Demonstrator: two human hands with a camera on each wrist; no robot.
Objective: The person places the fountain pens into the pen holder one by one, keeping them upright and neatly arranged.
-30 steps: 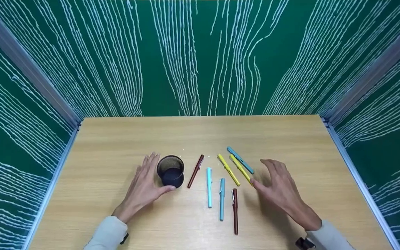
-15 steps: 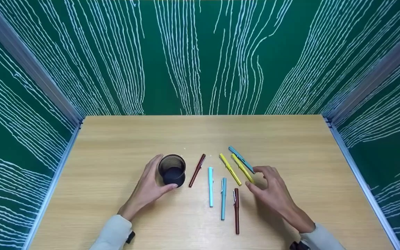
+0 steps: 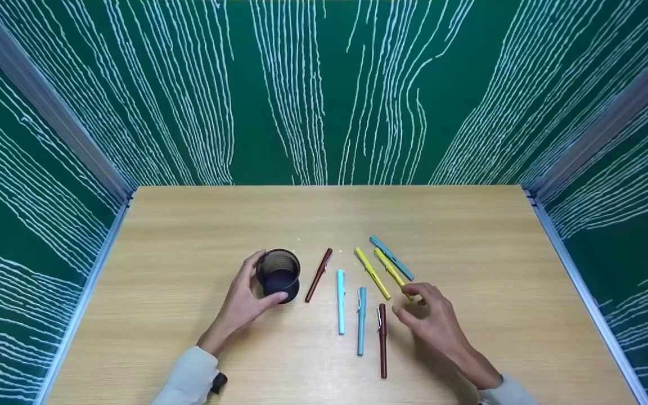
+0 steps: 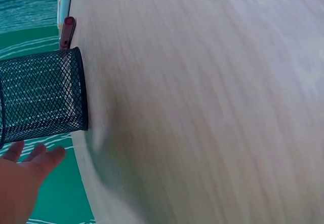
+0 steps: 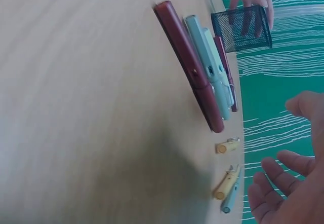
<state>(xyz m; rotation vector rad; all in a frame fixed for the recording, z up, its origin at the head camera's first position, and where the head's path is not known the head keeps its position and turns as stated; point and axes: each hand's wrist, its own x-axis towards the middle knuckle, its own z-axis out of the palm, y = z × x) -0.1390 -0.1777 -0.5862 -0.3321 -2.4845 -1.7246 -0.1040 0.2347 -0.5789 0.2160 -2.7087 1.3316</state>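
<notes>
A black mesh pen holder (image 3: 277, 275) stands upright, and my left hand (image 3: 241, 304) grips it from the left. The thumb lies across its near side; in the left wrist view the fingers of the left hand (image 4: 25, 173) are at its wall. My right hand (image 3: 433, 323) hovers with thumb and fingers apart, holding nothing, over the lower end of the right yellow pen (image 3: 390, 265). Another yellow pen (image 3: 372, 273) lies just left of it, and a teal pen (image 3: 392, 259) lies along its far side. In the right wrist view the right hand (image 5: 288, 183) is clear of the pens.
Between the hands lie a dark red pen (image 3: 318, 275), a light blue pen (image 3: 340, 302), a blue-grey pen (image 3: 361, 322) and another dark red pen (image 3: 382, 341). Green walls with white lines (image 3: 324, 93) enclose the wooden table (image 3: 200, 219) at the back and sides.
My right hand has moved left and nearer to me, from beside the teal pen to the yellow pen's lower end. My left thumb has closed onto the pen holder. The pens have stayed put.
</notes>
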